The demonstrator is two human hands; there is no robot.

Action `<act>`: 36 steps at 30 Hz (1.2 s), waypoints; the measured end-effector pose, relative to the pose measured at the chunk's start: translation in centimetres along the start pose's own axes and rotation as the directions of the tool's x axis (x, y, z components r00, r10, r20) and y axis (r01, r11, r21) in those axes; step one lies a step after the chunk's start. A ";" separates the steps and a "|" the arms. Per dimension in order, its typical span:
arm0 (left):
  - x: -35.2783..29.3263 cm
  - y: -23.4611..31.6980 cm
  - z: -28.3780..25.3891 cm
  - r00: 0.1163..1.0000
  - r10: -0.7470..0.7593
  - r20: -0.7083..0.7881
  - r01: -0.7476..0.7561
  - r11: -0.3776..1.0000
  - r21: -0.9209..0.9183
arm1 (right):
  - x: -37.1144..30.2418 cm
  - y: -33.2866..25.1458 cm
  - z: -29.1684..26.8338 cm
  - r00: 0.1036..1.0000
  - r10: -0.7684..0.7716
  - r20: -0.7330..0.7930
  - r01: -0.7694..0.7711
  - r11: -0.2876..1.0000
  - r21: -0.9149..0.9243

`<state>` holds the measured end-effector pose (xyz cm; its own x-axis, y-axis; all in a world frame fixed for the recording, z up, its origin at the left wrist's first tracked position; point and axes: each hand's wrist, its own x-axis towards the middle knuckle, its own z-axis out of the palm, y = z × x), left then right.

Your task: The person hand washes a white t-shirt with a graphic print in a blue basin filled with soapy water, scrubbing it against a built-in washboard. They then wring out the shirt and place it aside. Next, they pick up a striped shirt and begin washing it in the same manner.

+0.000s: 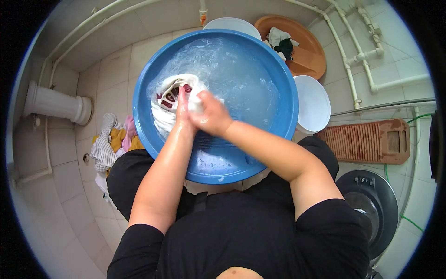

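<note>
A white cloth garment (164, 118) with dark red printing lies bunched at the left side of a big blue washtub (141, 100), partly in cloudy, sudsy water. My left hand (183, 111) grips the cloth, its fingers partly hidden in the folds. Close against it, my right hand (213, 114) is curled on a bunched part of the same garment, slightly blurred by motion. Both hands are wet and meet above the tub's ribbed near slope.
Beyond the tub stand a white basin (232, 23) and a brown tub (313, 49) holding clothes. Another white basin (312, 104), a brown washboard (367, 142) and a black basin (388, 204) are on the right. Piled laundry (111, 144) and a white pipe (58, 103) are left.
</note>
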<state>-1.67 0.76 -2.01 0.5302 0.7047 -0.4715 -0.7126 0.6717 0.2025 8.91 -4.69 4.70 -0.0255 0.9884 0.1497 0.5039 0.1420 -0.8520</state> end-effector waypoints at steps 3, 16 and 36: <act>-3.1 -0.2 3.5 0.996 0.091 -0.007 -0.091 0.995 0.051 | -2.1 -2.7 1.8 0.923 -0.381 -0.062 0.381 0.925 -0.005; -0.3 -1.0 -2.7 0.865 -0.071 0.496 0.139 0.985 -0.102 | -0.4 0.6 2.5 0.959 -0.182 -0.218 0.168 0.982 -0.081; -1.8 -2.2 4.3 0.933 0.285 -0.219 -0.234 0.945 0.231 | 2.9 17.6 -5.0 0.841 0.497 -0.215 -0.531 0.678 -0.508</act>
<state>0.94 -0.99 2.07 0.1911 0.7986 -0.5707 -0.6911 0.5224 0.4995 22.03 0.46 -7.39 0.4148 0.8900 -0.1895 0.7940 -0.4557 -0.4023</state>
